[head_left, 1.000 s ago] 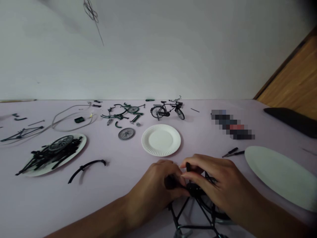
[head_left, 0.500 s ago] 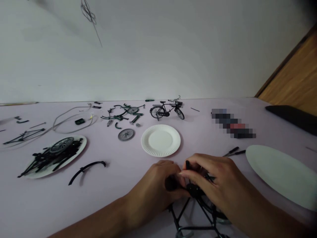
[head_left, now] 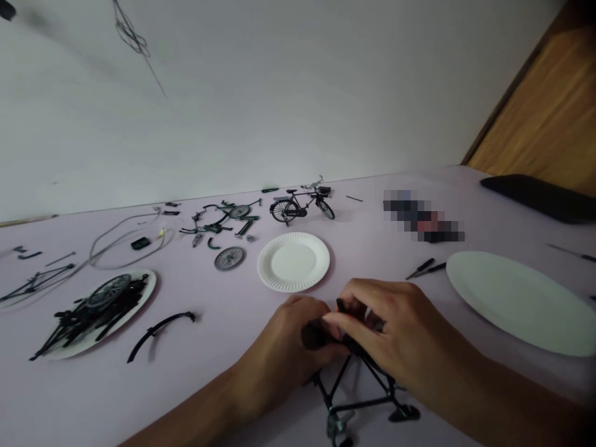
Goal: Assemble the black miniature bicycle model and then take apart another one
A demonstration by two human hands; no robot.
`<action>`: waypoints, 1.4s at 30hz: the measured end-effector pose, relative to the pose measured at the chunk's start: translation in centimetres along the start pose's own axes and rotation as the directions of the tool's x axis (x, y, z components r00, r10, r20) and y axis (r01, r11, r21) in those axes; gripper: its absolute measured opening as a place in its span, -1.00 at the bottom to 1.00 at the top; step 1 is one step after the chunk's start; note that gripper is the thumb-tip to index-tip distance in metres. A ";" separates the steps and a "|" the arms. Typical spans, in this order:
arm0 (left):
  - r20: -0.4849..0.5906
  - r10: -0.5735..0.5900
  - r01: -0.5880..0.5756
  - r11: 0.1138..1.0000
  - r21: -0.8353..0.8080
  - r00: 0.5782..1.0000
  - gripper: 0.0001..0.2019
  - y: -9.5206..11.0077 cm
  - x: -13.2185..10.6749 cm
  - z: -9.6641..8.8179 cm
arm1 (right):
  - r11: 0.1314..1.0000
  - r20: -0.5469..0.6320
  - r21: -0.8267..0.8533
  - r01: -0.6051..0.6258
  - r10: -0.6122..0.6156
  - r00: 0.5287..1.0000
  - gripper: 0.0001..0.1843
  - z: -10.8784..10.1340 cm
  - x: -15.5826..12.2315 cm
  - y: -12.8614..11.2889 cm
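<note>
Close in front of me is a dark model bicycle frame (head_left: 358, 403), tilted, its thin tubes and a pedal (head_left: 404, 413) showing below my hands. My left hand (head_left: 291, 344) is closed around its upper end. A dark rounded piece (head_left: 313, 336) shows between the left thumb and fingers; I cannot tell if it is the saddle. My right hand (head_left: 395, 329) pinches at the same spot, the tip of a small black rod-like part (head_left: 340, 305) poking up between thumb and fingers. The exact contact is hidden by the fingers.
A finished-looking model bicycle (head_left: 302, 205) stands behind a white paper plate (head_left: 293, 262). Bicycle parts (head_left: 221, 217) and a loose wheel (head_left: 230, 258) lie left of it. Another plate (head_left: 151, 285) holds dark parts, near a curved fender (head_left: 161, 332). Screwdrivers (head_left: 426, 268) lie beside the right plate (head_left: 516, 301).
The view has tilted and shifted slightly. Between my hands the bicycle frame has turned a little, and a pedal now shows at its right. Both hands keep their grip.
</note>
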State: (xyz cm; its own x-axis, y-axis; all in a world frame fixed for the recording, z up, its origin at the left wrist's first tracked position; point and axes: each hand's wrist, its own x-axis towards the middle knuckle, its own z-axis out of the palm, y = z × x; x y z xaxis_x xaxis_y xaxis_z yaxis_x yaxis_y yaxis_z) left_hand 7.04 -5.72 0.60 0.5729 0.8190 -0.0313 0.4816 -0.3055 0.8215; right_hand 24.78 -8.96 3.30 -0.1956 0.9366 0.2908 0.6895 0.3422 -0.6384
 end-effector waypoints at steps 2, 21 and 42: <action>0.004 -0.016 0.016 1.000 0.012 1.000 -0.87 0.1 0.0 0.0 | 1.000 0.019 -0.009 0.001 -0.001 1.000 -0.71 -0.1 0.0 0.0; 0.048 0.063 -0.043 0.936 -0.349 0.997 -0.84 -2.2 1.5 -5.0 | 0.993 0.252 -0.093 0.073 -0.047 0.967 -0.45 -3.3 1.3 5.2; 0.309 -0.024 0.257 0.621 -0.741 0.951 -0.39 -2.9 1.3 -7.3 | 0.866 0.261 0.450 -0.216 0.104 0.960 -0.71 -1.3 2.0 5.8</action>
State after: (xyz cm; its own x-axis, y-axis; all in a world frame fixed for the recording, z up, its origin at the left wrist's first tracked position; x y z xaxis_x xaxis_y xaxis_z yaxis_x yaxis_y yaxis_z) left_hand 1.55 -0.20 2.28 0.7384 0.6356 -0.2255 -0.0451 0.3802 0.9238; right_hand 29.30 -5.26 1.15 -0.2984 0.9541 0.0265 0.3254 0.1278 -0.9369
